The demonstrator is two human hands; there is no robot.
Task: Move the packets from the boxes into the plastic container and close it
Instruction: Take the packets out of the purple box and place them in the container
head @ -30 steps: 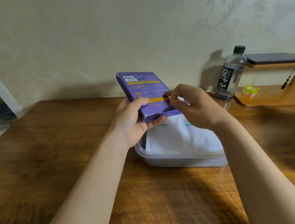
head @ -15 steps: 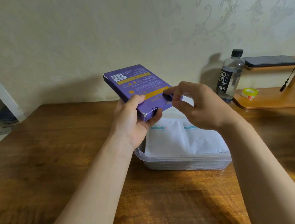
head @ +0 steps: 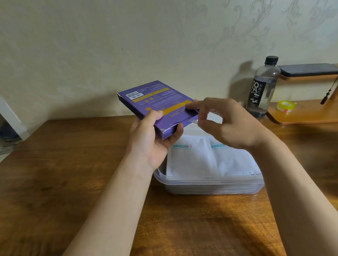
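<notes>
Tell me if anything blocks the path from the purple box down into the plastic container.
Nothing visible does. The plastic container has no lid on and sits just below the purple box, which the left hand holds. White packets lie inside it. The right hand is at the box's end.

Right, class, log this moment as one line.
left hand: holds purple box | right hand: at box's end | container: open, packets inside

a pale cream wall [head: 76,44], faintly embossed with scrolls at upper right, rises behind a dark wooden table [head: 57,187]. at right, a two-tier wooden shelf [head: 308,114] holds a tape roll [head: 285,106] and a flat dark device [head: 311,69]; a bottle [head: 262,88] stands just beside it.
</notes>
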